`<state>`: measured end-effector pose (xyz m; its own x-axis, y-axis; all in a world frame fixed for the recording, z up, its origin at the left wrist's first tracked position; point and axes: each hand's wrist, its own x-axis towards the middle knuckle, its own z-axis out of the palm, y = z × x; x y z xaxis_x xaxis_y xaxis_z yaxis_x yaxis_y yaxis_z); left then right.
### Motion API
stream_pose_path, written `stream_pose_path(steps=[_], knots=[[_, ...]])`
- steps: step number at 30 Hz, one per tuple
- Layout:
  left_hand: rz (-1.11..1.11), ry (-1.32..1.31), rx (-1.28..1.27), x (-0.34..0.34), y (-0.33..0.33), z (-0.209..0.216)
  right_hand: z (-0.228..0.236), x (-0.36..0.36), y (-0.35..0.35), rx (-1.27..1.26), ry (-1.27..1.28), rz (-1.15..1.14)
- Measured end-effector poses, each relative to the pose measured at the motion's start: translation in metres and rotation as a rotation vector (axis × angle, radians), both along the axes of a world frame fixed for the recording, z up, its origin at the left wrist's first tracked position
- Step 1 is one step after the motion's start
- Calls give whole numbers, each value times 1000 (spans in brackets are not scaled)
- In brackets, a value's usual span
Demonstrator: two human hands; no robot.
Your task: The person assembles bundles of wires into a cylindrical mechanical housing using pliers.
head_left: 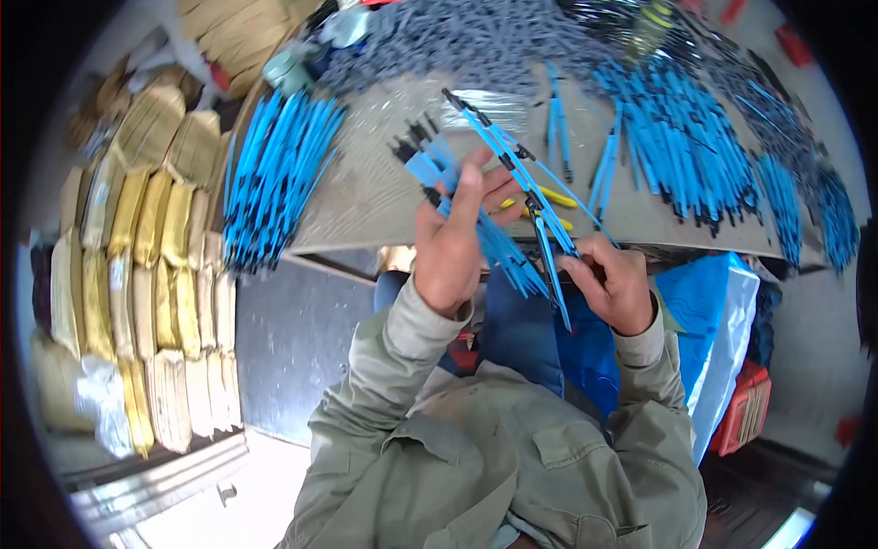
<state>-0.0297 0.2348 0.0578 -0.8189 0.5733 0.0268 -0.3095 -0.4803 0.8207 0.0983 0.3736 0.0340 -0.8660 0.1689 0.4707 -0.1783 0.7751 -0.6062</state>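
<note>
My left hand [448, 242], its fingers partly curled, holds a bundle of slim blue strips [505, 252] with black ends, blurred by motion. My right hand [611, 279] is closed in a pinch on a few long blue-and-black strips [501, 137] that resemble wiper blades. They slant up to the left over the table, their upper ends spread apart, past the left fingers. Behind them on the table lies a yellow-handled tool [560, 198], partly hidden.
Blue strips are stacked at the table's left [279, 174] and right [690, 137]. A heap of small grey parts [448, 46] covers the table's [366, 146] far side. Packed brown bundles [151, 220] stand at left. A blue sheet [704, 311] and a red crate [743, 407] are below right.
</note>
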Motion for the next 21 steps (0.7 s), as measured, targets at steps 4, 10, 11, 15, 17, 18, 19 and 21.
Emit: stream_pose_path(steps=[4, 10, 11, 15, 17, 18, 19, 21], knots=[[28, 45, -36, -9, -23, -9, -19, -12, -22, -13, 56, 82], [159, 19, 50, -14, -41, -13, -22, -14, -34, -304, -12, 226], [145, -1, 69, -11, -43, -11, -23, -15, -35, -304, -9, 222], [80, -22, 82, -1, -43, -8, -31, -17, -40, -892, -284, 362], [58, 24, 31, -2, -44, -13, -37, -15, -41, -1164, -370, 492], [34, 26, 35, -3, -46, -15, -40, -17, -45, -1163, -354, 471], [115, 99, 3, -5, -50, -19, -44, -21, -52, -1228, -426, 569], [160, 169, -13, -10, -55, -26, -47, -22, -51, -1288, -477, 631]])
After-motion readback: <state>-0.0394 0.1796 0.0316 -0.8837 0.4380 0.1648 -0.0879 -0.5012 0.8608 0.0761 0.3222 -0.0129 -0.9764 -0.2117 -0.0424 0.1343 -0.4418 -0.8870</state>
